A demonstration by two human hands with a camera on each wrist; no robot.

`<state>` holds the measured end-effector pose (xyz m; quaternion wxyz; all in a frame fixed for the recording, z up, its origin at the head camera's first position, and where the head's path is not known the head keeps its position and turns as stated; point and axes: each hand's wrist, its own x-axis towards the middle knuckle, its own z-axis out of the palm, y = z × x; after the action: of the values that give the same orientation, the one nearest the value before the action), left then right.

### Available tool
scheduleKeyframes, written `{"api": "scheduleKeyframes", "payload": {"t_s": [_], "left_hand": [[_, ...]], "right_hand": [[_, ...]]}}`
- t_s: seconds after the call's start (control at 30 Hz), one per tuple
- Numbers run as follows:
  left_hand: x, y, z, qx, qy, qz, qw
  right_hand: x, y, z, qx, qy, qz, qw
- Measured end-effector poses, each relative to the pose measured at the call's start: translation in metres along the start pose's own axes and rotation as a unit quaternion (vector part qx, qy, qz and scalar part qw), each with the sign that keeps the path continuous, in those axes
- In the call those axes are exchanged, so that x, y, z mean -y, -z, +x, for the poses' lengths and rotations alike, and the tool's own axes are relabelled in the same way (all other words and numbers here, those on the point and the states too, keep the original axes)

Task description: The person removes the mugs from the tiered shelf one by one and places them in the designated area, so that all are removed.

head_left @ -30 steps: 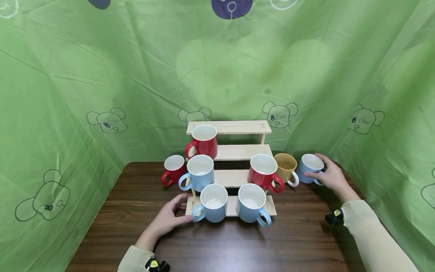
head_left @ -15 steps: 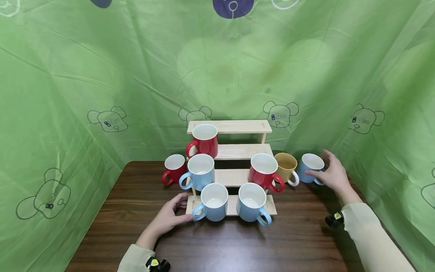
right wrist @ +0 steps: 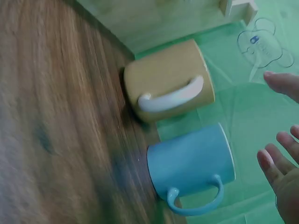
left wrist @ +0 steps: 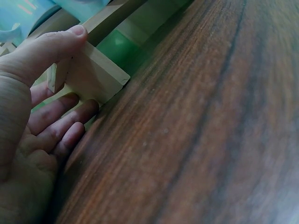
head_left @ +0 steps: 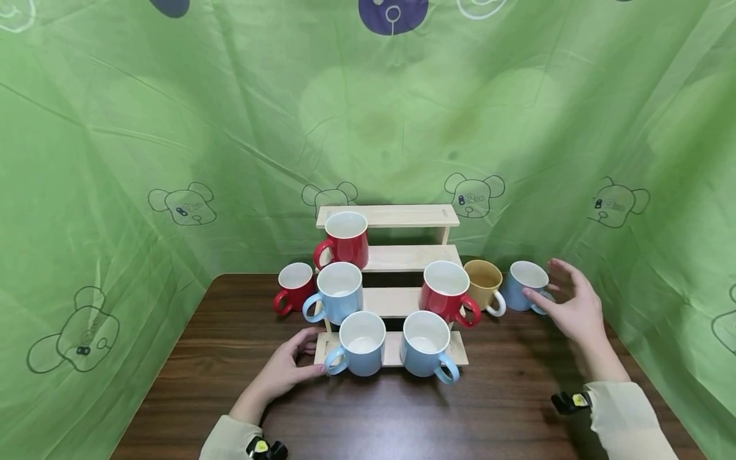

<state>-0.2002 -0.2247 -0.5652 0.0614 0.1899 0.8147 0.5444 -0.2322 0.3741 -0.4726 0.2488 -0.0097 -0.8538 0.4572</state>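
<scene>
My left hand point(head_left: 285, 370) holds the left end of the lowest step of a stepped wooden rack point(head_left: 397, 258), thumb on top of the board. In the left wrist view its fingers curl near the side panel point(left wrist: 96, 74). At the right of the table, a light blue mug point(right wrist: 191, 161) stands upright, its handle toward the right front. My right hand point(head_left: 575, 306) is beside it with fingers spread, nothing in them. The right wrist view shows those fingers apart from the mug. Left of it is a mustard-yellow mug point(right wrist: 170, 70) with a white handle.
Two light blue mugs point(head_left: 363, 361) stand on the lowest step. Above them are a light blue mug point(head_left: 339, 300) and a red mug point(head_left: 434, 300). Another red mug point(head_left: 352, 246) sits higher, at left. A smaller-looking red mug point(head_left: 298, 292) stands on the table point(head_left: 489, 396) left of the rack.
My right hand has let go of the light blue mug at the right and drawn back to the right, fingers spreading. The left hand and the mugs have stayed put.
</scene>
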Motion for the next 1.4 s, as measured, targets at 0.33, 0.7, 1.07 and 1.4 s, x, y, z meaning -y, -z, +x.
{"api": "scheduleKeyframes", "payload": {"t_s": [0.33, 0.7, 1.07, 1.4], "left_hand": [[-0.003, 0.0, -0.001, -0.003, 0.003, 0.0, 1.0], [-0.004, 0.0, -0.001, -0.004, 0.008, 0.004, 1.0], [-0.002, -0.001, -0.001, -0.005, 0.004, 0.009, 0.9999], [0.0, 0.0, 0.0, -0.006, 0.001, 0.007, 1.0]], "right_hand": [[0.005, -0.01, -0.04, 0.017, 0.012, 0.108, 0.994], [0.001, -0.026, -0.063, 0.078, 0.025, 0.054, 0.995], [0.013, -0.049, -0.083, 0.124, 0.052, 0.147, 0.98], [0.018, -0.075, -0.089, 0.14, 0.07, 0.154, 0.976]]}}
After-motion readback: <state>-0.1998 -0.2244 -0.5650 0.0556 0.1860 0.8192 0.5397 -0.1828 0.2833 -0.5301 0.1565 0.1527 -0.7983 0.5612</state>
